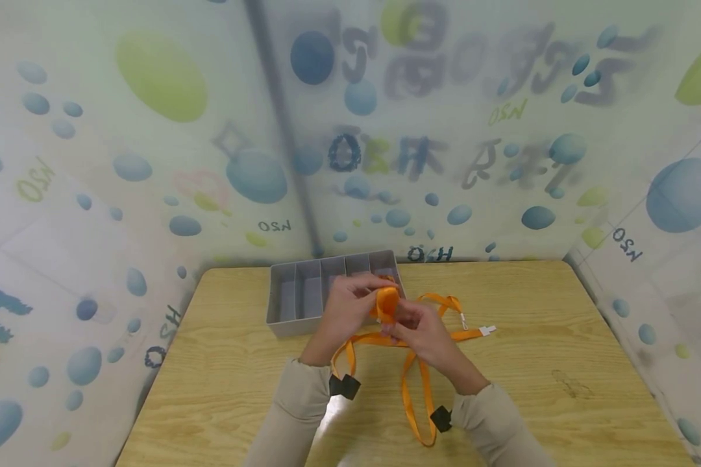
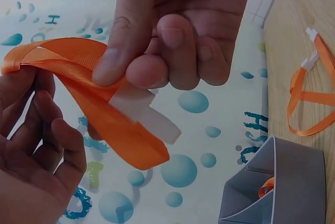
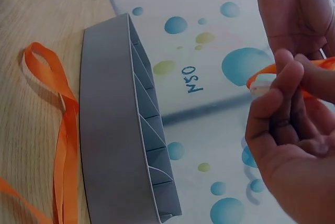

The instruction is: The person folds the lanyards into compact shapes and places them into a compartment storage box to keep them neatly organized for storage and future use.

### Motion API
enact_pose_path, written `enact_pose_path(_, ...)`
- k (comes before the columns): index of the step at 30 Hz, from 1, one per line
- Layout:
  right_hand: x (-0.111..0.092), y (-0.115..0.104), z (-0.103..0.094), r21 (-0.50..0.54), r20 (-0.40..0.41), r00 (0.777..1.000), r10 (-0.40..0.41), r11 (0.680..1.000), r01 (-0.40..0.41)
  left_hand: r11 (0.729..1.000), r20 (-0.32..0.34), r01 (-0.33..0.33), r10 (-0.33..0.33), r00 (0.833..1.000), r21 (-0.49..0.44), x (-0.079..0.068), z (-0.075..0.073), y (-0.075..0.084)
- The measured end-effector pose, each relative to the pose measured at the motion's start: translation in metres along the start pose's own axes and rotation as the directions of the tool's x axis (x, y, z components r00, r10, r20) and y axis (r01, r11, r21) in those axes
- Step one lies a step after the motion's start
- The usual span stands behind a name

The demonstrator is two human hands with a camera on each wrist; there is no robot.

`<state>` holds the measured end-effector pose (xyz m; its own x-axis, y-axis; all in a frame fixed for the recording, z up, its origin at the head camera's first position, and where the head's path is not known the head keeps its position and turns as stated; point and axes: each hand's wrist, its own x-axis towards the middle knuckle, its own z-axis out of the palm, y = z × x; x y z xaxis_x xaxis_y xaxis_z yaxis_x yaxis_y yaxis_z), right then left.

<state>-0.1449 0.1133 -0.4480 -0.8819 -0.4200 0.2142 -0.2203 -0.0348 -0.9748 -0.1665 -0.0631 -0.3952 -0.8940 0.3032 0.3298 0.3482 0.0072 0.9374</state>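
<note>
Both hands hold a folded orange lanyard [image 1: 387, 303] up above the table, in front of a grey divided box. The left hand [image 1: 344, 311] pinches one end of the folded strap, seen at the left edge of the left wrist view. With thumb and fingers, the right hand [image 1: 426, 331] pinches the other end, beside a white plastic clip [image 2: 146, 113]. That clip also shows at the fingertips in the right wrist view. More orange lanyards [image 1: 413, 402] lie on the table beneath the hands, one ending in a white buckle [image 1: 487, 331].
The grey box [image 1: 295, 327] with several compartments stands at the back of the wooden table [image 1: 222, 363]; some orange strap [image 2: 266, 187] lies in an end compartment. Behind rises a patterned wall [image 1: 444, 130]. Black pieces [image 1: 344, 387] sit at the cuffs.
</note>
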Motion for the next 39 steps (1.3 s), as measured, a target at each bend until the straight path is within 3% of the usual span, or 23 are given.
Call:
enact_pose_path(9,0.003,0.004,0.000,0.084,0.094,0.995,-0.045,0.996,0.037,1.000,-0.008,0.008,-0.008,1.000,0.017,0.000,0.000,0.000)
enact_pose_path(17,0.004,0.005,0.003,0.102,0.084,0.993,-0.077,0.992,0.069,0.999,0.002,-0.006,0.006,1.000,0.034,0.001,-0.003,-0.001)
enact_pose_path(29,-0.005,0.001,0.005,-0.122,-0.006,0.999,-0.048,0.991,0.047,0.996,-0.034,-0.008,0.011,0.999,0.088,0.002,-0.007,-0.006)
enact_pose_path(39,-0.009,0.000,0.007,-0.241,-0.054,0.992,-0.113,0.966,0.097,0.988,-0.050,-0.012,0.020,0.999,0.152,0.004,-0.014,-0.006)
